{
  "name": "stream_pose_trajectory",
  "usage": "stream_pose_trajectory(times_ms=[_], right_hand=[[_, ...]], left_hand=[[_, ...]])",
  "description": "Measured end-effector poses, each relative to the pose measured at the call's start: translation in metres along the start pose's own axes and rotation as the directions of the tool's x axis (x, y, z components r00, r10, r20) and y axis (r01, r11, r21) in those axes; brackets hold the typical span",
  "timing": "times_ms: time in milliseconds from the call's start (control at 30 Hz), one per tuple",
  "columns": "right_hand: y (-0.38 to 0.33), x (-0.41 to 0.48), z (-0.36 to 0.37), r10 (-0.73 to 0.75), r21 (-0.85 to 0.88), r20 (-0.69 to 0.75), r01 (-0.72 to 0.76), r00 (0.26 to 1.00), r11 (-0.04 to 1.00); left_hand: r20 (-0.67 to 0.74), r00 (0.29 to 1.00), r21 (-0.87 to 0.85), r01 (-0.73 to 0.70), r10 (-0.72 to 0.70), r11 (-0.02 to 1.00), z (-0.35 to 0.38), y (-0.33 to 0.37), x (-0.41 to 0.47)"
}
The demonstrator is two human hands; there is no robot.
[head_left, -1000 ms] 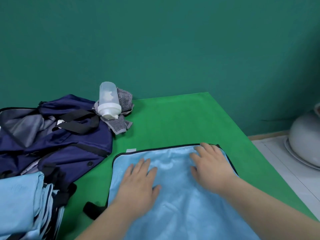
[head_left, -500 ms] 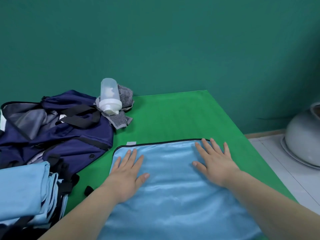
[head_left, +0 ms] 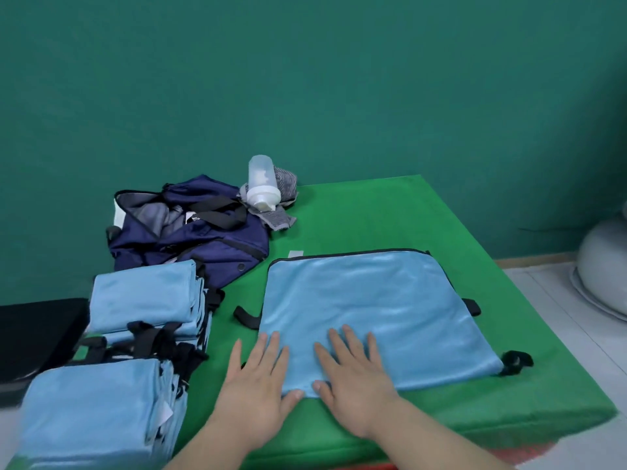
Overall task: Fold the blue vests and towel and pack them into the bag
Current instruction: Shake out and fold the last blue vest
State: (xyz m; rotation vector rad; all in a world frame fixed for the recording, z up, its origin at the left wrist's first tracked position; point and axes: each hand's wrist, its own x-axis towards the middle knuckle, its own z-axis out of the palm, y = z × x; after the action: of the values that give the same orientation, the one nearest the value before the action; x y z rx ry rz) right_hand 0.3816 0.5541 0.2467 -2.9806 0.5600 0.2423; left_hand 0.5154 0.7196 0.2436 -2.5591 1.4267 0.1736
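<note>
Observed a translucent plastic bottle (head_left: 262,183) with a white cap, resting tilted on a crumpled grey striped cloth (head_left: 277,221) toward the far side of a green table cover (head_left: 373,215). Recorded a teal wall (head_left: 305,79) directly behind. Noted a flat black object (head_left: 37,334) at the left edge; could not determine its kind. Logged a pale grey rounded vessel (head_left: 604,266) on a white tiled floor (head_left: 556,320) at right, partly cut by the frame. Found a red strip (head_left: 529,451) beneath the cover's near edge.

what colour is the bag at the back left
The bag is dark navy blue, shown best in the head view.
</note>
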Motion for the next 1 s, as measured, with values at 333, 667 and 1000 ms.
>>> stream_pose_trajectory(times_ms=[333, 667, 1000], right_hand=[[-0.025, -0.016, 0.013, 0.007, -0.002, -0.043, -0.007, 0.999, 1.000], [-0.021, -0.018, 0.022, -0.080, 0.034, -0.143, 0.086, 0.986, 0.996], [-0.023, -0.020, 0.026, -0.110, 0.064, -0.277, 0.133, 0.954, 0.989]], left_hand=[[-0.095, 0.992, -0.085, 0.078, -0.086, 0.993, 0.020, 0.004, -0.041], [-0.120, 0.971, -0.173, 0.187, -0.209, 0.967, 0.034, 0.010, -0.042], [-0.269, 0.937, -0.175, 0.179, -0.222, 0.968, 0.040, 0.008, -0.041]])
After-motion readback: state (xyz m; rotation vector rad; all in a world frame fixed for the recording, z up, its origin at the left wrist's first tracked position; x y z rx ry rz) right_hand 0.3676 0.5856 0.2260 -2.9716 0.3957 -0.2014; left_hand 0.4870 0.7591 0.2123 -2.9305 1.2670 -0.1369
